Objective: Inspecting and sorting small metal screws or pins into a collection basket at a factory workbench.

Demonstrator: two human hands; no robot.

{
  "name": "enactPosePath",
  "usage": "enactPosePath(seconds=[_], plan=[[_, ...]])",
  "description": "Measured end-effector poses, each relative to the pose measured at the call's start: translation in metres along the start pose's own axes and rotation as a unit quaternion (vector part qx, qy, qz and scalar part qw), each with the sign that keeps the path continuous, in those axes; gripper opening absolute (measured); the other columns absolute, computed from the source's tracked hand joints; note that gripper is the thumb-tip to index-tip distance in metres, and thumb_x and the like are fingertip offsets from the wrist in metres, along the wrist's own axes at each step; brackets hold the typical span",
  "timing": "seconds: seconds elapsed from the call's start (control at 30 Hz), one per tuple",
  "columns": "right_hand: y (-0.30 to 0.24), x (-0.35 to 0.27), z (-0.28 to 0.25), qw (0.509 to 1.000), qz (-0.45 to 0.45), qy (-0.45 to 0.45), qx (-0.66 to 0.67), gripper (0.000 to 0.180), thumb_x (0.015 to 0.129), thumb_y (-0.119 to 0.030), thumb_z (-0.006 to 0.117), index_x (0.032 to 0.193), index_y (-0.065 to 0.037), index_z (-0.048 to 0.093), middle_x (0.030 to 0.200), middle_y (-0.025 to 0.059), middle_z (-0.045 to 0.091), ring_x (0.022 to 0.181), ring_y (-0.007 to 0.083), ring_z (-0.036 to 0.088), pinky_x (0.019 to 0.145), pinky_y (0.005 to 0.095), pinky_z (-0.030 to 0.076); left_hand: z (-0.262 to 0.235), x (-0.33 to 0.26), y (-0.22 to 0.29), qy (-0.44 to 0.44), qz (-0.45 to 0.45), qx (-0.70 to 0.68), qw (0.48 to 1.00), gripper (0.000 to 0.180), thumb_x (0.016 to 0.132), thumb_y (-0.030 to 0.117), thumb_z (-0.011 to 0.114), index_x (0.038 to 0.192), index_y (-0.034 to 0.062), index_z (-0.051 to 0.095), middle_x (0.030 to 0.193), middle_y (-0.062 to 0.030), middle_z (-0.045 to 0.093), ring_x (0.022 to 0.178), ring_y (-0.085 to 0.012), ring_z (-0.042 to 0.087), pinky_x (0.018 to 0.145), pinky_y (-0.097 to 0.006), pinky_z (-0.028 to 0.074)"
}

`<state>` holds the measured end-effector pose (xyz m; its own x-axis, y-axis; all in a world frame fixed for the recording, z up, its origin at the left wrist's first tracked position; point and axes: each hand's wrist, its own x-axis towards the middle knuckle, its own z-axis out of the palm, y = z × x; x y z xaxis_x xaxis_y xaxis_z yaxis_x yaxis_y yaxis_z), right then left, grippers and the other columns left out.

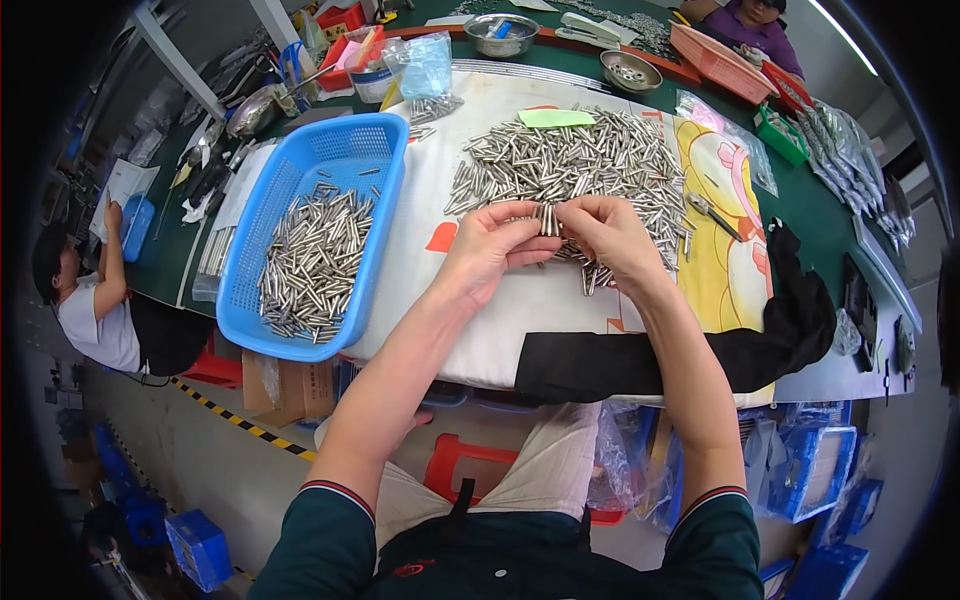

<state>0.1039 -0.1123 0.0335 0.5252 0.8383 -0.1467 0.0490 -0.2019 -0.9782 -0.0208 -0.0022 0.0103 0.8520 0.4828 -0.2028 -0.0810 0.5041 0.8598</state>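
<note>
**Row of metal pins (548, 222) held two-handed at near edge of the pile (580, 165)**

L hand (487, 248) grips the row's L end betw. thumb & fingers; R hand (612, 238) pinches the R end, fingertips closed. Pins sit side by side, prob. pressed from both ends so none slip out. Just beyond: the pile, loose pins of similar look on a printed cloth (415, 310), likely there for easy reach. Pale-green paper slip (556, 118) lies on its far side, maybe a marker. To the L, blue perforated basket (232, 290) w/ more loose pins (315, 260), its walls keeping them together. R of pile: black-handled tool (715, 218). Black fabric strip (590, 366) runs under R forearm (690, 375); reason unclear. Farther off, two steel bowls (502, 48).
</note>
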Motion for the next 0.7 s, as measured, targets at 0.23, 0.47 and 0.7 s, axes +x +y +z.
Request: enactPosePath(seconds=[0.23, 0.47, 0.7], plan=[[0.0025, 0.0009, -0.0063, 1.000, -0.013, -0.009, -0.010, 0.022, 0.079, -0.017, 0.059, 0.076, 0.004, 0.065, 0.065, 0.0016, 0.059, 0.059, 0.0052, 0.048, 0.054, 0.0210, 0.037, 0.0012, 0.0015, -0.0018, -0.004, -0.003, -0.005, 1.000, 0.022, 0.085, 0.000, 0.052, 0.107, -0.0059, 0.053, 0.095, -0.0153, 0.062, 0.081, -0.0235, 0.066, 0.071, -0.030, 0.057], [0.0058, 0.0001, -0.0011, 0.997, -0.046, 0.032, -0.052, 0.021, 0.076, -0.015, 0.064, 0.077, 0.005, 0.064, 0.066, 0.0025, 0.060, 0.061, 0.0056, 0.050, 0.053, 0.0218, 0.040, -0.0011, 0.0022, -0.0040, -0.013, -0.004, -0.006, 1.000, 0.023, 0.085, 0.003, 0.056, 0.106, -0.0057, 0.054, 0.094, -0.0146, 0.062, 0.081, -0.0236, 0.066, 0.071, -0.030, 0.057], [0.0096, 0.0020, -0.0012, 0.996, -0.087, 0.015, -0.015, 0.015, 0.074, -0.010, 0.066, 0.079, 0.004, 0.063, 0.068, 0.0028, 0.060, 0.061, 0.0060, 0.053, 0.055, 0.0203, 0.042, -0.0006, 0.0013, -0.0042, -0.032, 0.022, -0.009, 0.999, 0.022, 0.085, 0.001, 0.055, 0.106, -0.0038, 0.056, 0.094, -0.0124, 0.063, 0.080, -0.0205, 0.065, 0.072, -0.028, 0.057]])
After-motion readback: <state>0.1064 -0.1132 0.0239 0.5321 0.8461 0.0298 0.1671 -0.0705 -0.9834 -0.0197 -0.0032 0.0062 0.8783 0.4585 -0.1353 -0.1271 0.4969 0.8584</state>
